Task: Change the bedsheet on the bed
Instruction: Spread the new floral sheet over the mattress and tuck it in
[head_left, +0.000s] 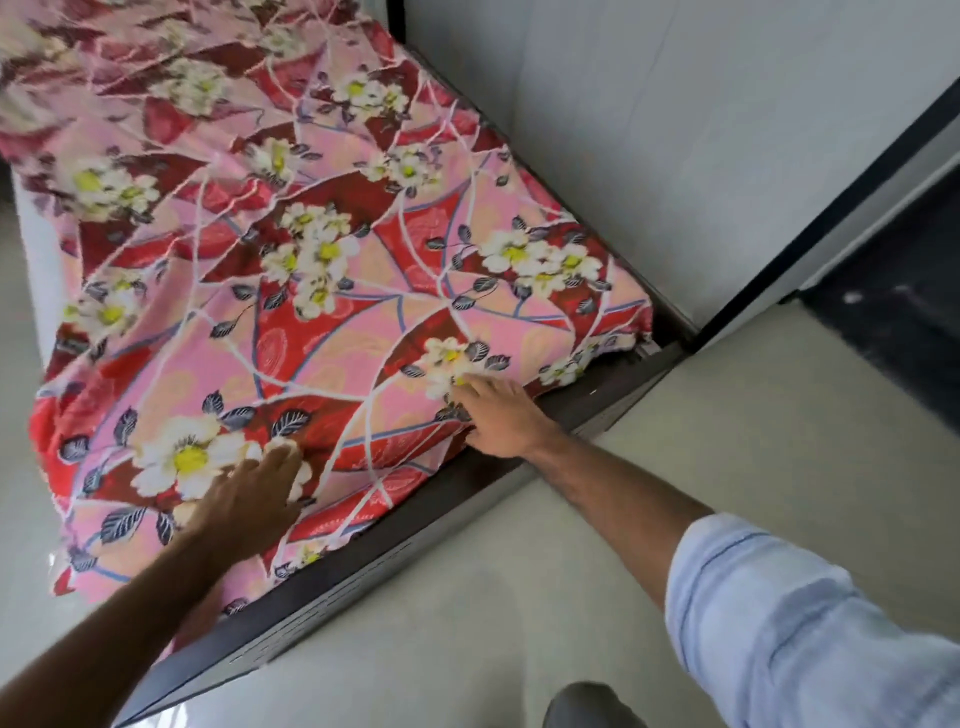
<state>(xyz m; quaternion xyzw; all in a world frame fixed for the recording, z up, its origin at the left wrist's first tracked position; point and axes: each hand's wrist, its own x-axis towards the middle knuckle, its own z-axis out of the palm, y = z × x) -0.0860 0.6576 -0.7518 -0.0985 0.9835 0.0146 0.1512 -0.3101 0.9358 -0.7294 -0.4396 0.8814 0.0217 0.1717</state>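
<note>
Lying wrinkled across the bed (597, 400), its edge hanging over the dark frame, the sheet (291, 270) looks light, soft and limp, best pinched at that hem, while the left hand (254, 493) and right hand (498, 415) press flat on it, grasping nothing.

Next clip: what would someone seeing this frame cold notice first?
The loud pink and red bedsheet with white, yellow-centred flowers fills the left and centre, spread over the bed and hanging over its near edge. Both bare hands lie flat on it near that edge: the left hand on a large flower, the right hand further right, by the dark brown bed frame. A light blue rolled sleeve sits lower right.
</note>
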